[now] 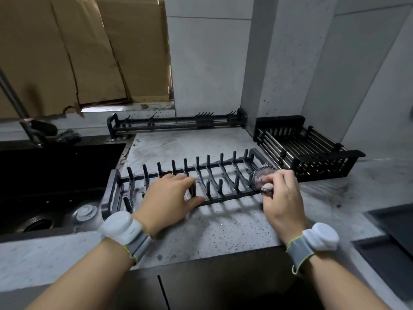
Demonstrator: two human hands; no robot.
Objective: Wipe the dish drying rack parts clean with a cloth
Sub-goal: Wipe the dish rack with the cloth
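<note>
A black plate rack [221, 168] with upright prongs lies flat on the speckled counter in front of me. My left hand [167, 198] presses on its middle, fingers and thumb gripping the front rail. My right hand [282, 198] holds a bunched grey mesh cloth [262, 179] against the rack's right end. A long black bar with hooks [176, 123] lies along the back wall. A black slatted basket [306, 153] sits at the back right corner.
A dark sink [55, 182] with a drain and a white stopper [86, 212] lies to the left, a faucet pipe [13, 95] above it. Cardboard [78, 52] covers the window behind. A dark cooktop edge [393, 238] shows at right. The counter's front edge runs just below my wrists.
</note>
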